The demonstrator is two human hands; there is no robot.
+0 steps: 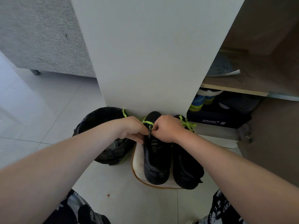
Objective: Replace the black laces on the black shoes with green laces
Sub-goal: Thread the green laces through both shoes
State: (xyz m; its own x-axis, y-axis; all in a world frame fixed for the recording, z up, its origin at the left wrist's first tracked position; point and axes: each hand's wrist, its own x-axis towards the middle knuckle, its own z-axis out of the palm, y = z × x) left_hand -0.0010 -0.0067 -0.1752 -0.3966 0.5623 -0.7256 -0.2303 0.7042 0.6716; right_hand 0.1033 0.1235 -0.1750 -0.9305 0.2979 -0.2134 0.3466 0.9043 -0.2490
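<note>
White panel (153,54) upright straight ahead. Open shelves to its right, with a dark AOKANG shoe box (216,121) at the bottom.

Bin lined with a black bag (103,136) on the tiled floor, just left of the shoes.

White pad (138,165) with a tan edge lies under the pair, heels at the panel and toes towards the person.

Black knit shoe (156,167) sits on the pad, under both hands. Second shoe (186,172) is beside it on the right, touching or nearly so, with its tied green lace (187,124) in a bow near the collar.

Left hand (131,129) and right hand (168,129) meet over the tongue. The fingers of both are curled in, pinching the green lace (148,122). One loop arcs up between the hands; which eyelet it runs to is hidden.

Handling, as a judgement:
- **Lace:** flat, limp and very light. It will not push through an eyelet unless held just behind its stiff tip. It is prone to twist, so keep it flat between thumb and finger.
- **Shoe:** the upper looks soft and yielding, and the shoe seems light enough to shift on the pad. Steady it at the tongue or collar while drawing the lace tight.
</note>
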